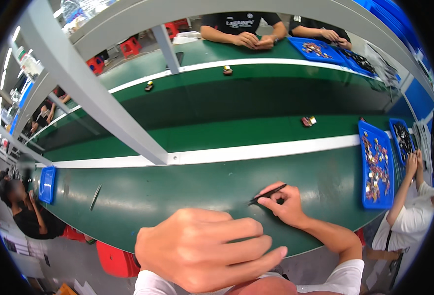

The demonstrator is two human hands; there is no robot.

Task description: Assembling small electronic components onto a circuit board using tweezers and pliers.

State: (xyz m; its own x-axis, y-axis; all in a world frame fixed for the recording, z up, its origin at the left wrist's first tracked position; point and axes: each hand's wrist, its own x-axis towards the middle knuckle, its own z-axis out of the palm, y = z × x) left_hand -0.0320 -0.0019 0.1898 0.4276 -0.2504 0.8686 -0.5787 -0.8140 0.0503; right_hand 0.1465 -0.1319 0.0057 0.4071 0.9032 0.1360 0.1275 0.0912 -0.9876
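My left hand [202,248] is raised close to the camera and looks large, back of the hand up. Its fingers stretch to the right with small gaps; nothing shows in them, though the palm is hidden. Farther off, over the green work table [197,187], my right hand [288,204] is closed in a pen-like grip. It holds slim black tweezers [277,190], pointed down to the left with the tips close to the tabletop. Silver tweezers [95,197] lie on the table to the left.
A blue tray [362,182] of small coloured parts stands at right, another tray [393,142] beyond it. A small blue tray [47,184] sits at far left. Small parts [308,121] lie on the green belt [256,130] behind a white rail. A grey post [104,98] slants across. Co-workers sit around.
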